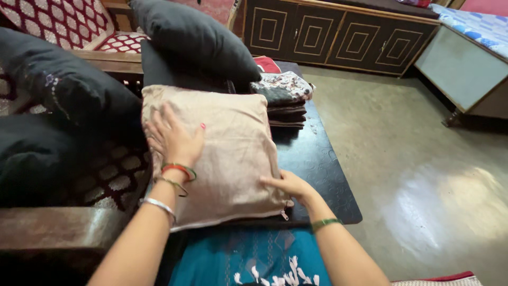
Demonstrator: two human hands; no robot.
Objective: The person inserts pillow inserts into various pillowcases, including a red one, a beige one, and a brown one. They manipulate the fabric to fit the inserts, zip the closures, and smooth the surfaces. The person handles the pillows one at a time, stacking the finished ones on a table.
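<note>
A beige square cushion [233, 143] lies flat on a dark low table [317, 164] in front of me. My left hand [172, 139] rests palm down on its left part, fingers spread. My right hand [288, 184] presses the cushion's lower right edge near the zip corner, fingers on the fabric. Bangles circle both wrists.
Black cushions [196, 37] pile behind the beige one and on the patterned sofa [63, 100] at left. Folded cloths [283, 95] are stacked on the table's far end. A dark wooden cabinet [338, 34] and a bed [465, 63] stand beyond the bare floor at right.
</note>
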